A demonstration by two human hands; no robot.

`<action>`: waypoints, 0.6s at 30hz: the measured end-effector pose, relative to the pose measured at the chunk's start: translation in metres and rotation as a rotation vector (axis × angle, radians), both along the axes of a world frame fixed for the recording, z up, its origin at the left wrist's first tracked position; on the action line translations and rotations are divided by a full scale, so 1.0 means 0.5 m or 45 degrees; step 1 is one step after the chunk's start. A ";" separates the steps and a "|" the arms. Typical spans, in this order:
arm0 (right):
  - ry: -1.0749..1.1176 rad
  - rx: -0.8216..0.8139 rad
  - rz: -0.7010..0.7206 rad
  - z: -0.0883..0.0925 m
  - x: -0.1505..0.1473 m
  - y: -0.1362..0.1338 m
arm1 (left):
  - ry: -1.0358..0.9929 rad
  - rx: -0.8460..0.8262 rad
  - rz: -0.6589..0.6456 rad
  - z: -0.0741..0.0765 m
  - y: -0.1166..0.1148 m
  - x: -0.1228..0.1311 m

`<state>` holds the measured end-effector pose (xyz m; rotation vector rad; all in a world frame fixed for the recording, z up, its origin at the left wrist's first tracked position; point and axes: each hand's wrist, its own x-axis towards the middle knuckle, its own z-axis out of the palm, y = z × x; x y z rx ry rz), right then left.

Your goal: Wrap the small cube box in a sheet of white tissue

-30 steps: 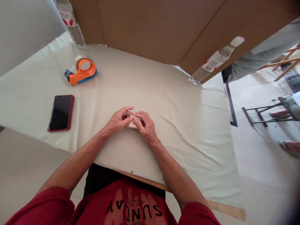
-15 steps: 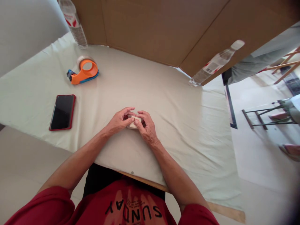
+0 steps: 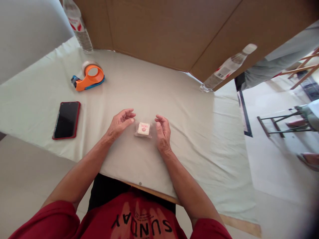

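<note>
A small, squarish packet in clear wrapping [image 3: 143,128], pale with red print on top, lies on the cloth-covered table between my hands. What is inside it I cannot make out. To its left, my left hand [image 3: 122,122] is open, fingers curved and thumb apart, not touching the packet. On the other side my right hand [image 3: 163,131] is open too, its palm turned inward, a small gap away from the wrapping. Both forearms rest over the near part of the table.
A red-cased phone [image 3: 66,120] and an orange tape dispenser [image 3: 91,77] lie to the left. Clear plastic bottles stand at the back left [image 3: 79,28] and back right [image 3: 225,71], against a tall cardboard panel [image 3: 154,30]. A person's leg [image 3: 264,73] shows beyond it, near a folding stool [image 3: 279,124].
Both hands have let go of the packet and moved apart, the left one leftward and the right one rightward. The packet stays on the table, its printed top now uncovered.
</note>
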<state>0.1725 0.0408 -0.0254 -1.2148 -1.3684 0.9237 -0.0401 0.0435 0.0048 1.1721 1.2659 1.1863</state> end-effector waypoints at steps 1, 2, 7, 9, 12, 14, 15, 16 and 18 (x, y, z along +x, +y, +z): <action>0.004 -0.002 -0.003 -0.001 0.000 0.001 | 0.010 -0.011 0.014 0.003 0.000 -0.001; 0.000 -0.001 0.003 0.000 0.001 0.001 | 0.022 -0.020 0.021 0.005 0.000 -0.001; -0.049 -0.005 0.057 0.008 0.001 -0.002 | 0.110 -0.002 -0.011 0.015 -0.004 0.004; -0.044 0.001 0.056 0.010 0.001 -0.002 | 0.182 0.036 -0.041 0.015 -0.008 0.007; -0.043 -0.016 0.060 0.008 0.004 0.004 | 0.279 0.080 -0.108 0.012 -0.012 0.012; -0.040 -0.086 0.057 0.005 0.007 0.013 | 0.322 0.088 -0.146 0.009 -0.015 0.016; -0.044 -0.121 0.055 0.004 0.009 0.020 | 0.339 0.088 -0.163 0.008 -0.016 0.018; -0.061 -0.147 0.062 0.004 0.011 0.029 | 0.350 0.087 -0.180 0.006 -0.017 0.020; -0.149 -0.161 0.112 0.007 0.014 0.051 | 0.359 0.090 -0.208 0.003 -0.017 0.023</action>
